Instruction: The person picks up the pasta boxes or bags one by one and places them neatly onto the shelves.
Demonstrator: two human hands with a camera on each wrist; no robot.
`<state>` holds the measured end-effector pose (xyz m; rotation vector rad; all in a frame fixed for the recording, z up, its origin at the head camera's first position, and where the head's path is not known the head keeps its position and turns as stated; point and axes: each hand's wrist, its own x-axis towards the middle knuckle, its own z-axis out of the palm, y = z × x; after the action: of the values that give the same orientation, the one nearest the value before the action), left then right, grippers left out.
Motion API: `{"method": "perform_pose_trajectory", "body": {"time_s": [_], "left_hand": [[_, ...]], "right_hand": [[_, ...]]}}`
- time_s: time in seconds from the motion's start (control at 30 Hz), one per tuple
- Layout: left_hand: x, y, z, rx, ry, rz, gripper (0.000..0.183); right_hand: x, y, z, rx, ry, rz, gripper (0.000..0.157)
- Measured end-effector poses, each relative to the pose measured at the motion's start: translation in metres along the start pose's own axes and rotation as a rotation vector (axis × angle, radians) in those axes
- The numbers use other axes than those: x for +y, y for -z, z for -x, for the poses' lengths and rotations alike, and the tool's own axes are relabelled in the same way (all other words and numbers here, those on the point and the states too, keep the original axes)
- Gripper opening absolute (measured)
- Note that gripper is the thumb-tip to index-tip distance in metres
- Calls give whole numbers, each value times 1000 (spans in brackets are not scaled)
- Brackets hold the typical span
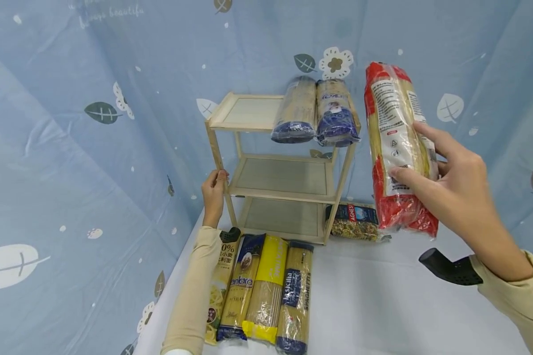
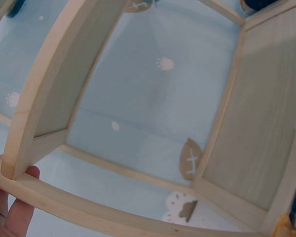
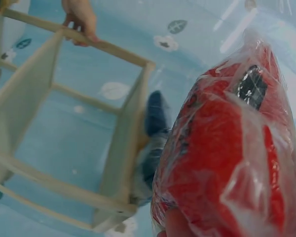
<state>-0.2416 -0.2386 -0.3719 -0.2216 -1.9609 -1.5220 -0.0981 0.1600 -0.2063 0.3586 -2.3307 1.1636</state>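
My right hand (image 1: 462, 182) holds a red and clear pack of long pasta (image 1: 395, 148) upright, thumb on its printed label, in the air right of a wooden three-tier rack (image 1: 284, 176). The pack's red end (image 3: 222, 158) is close up in the right wrist view. With my left hand (image 1: 214, 195) I grip the rack's left front post at middle-tier height; those fingers (image 2: 20, 217) show behind the wood in the left wrist view. Two spaghetti packs with blue ends, one (image 1: 295, 108) left of the other (image 1: 336, 111), lie side by side on the top tier's right half.
Several pasta packs, including a yellow one (image 1: 266, 291) and a La Sicilia one (image 1: 295, 296), lie in a row on the white table (image 1: 373, 301) before the rack. An Agnesi bag (image 1: 355, 227) lies by the rack's right foot. Patterned blue curtains (image 1: 115, 187) surround it.
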Motion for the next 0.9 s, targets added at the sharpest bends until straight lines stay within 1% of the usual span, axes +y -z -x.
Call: {"method": "perform_pose_trajectory", "body": {"time_s": [0.13,0.3,0.4,0.53,0.57,0.7,0.9], "left_hand": [[-1,2,0,-3,3,2,30],[-5,4,-1,-8,0,6,29],[-17,5,-4,0,10,16,29],[-34,4,-8,29,24,23,30],[-35,3,-8,36,27,23,31],[-38,-2,-8,42,35,15,34],[-36,-5,-9,27,31,15,36]], "right_hand": [[-13,1,-14,-12,5,12,69],[-29,0,-33,-60,-16,-1,67],[-40,-4,-46,-93,-7,-9,66],[-53,-13,-64,-129,14,-30,66],[-56,-15,-68,-139,10,-39,66],[-65,-23,-83,-162,11,-35,66],[-81,-39,-101,-206,15,33,67]]}}
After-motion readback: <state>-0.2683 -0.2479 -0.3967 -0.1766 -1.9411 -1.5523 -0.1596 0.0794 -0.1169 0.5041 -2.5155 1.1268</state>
